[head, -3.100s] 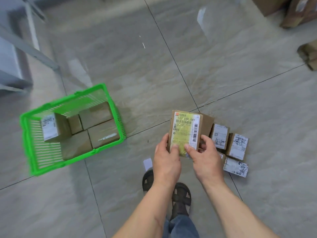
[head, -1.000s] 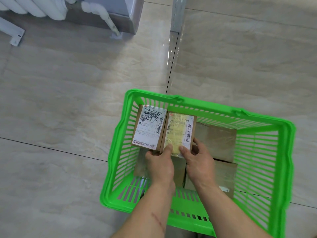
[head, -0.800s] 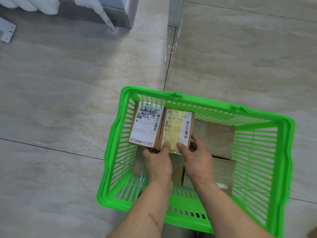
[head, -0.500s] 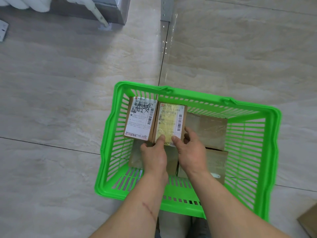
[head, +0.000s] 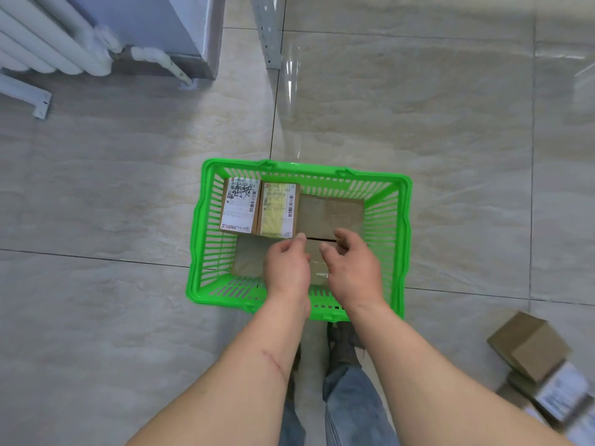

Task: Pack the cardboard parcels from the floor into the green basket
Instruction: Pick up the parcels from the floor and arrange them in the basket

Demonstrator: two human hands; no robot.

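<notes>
Both hands are hovering over the green basket (head: 406,239), each grip loosely curled and holding nothing: left hand (head: 287,266), right hand (head: 351,271). The yellow-labelled parcel (head: 277,210) is standing just beyond the left grip, long axis pointing away. Unpacked parcels (head: 528,347) are lying on the floor behind and right of the right grip, nearer that hand, partly cut off and blurred.
</notes>
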